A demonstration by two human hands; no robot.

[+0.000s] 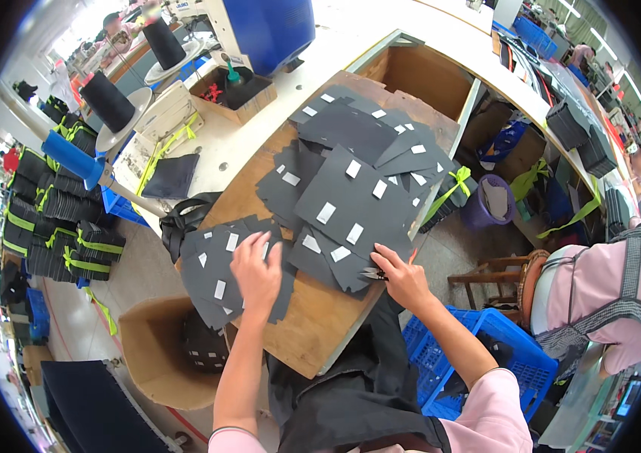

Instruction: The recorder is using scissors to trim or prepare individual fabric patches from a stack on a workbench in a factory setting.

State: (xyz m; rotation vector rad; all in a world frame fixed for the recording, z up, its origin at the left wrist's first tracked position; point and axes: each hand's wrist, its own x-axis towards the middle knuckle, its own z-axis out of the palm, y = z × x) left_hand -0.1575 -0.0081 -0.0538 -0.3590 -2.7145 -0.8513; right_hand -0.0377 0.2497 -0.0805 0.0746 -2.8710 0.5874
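Both of my hands are over a wooden board [313, 309] covered with dark grey cut pieces that carry small white tags. My left hand [255, 275] is above the left pile of pieces [211, 264], its fingers apart and a little blurred, with nothing visible in them. My right hand [403, 281] is closed around small thread snips [372, 273], whose blades point left. A thin orange tip shows beside its fingers. Those blades lie at the lower right edge of the middle pile [347, 192]. More tagged pieces [403, 136] overlap at the board's far end.
An open cardboard box [147, 355] with dark pieces inside stands below left. Blue crates [517, 370] are on the right, near a seated person in pink [600, 287]. Black thread cones [107, 102] and a blue machine housing [268, 30] stand beyond the board.
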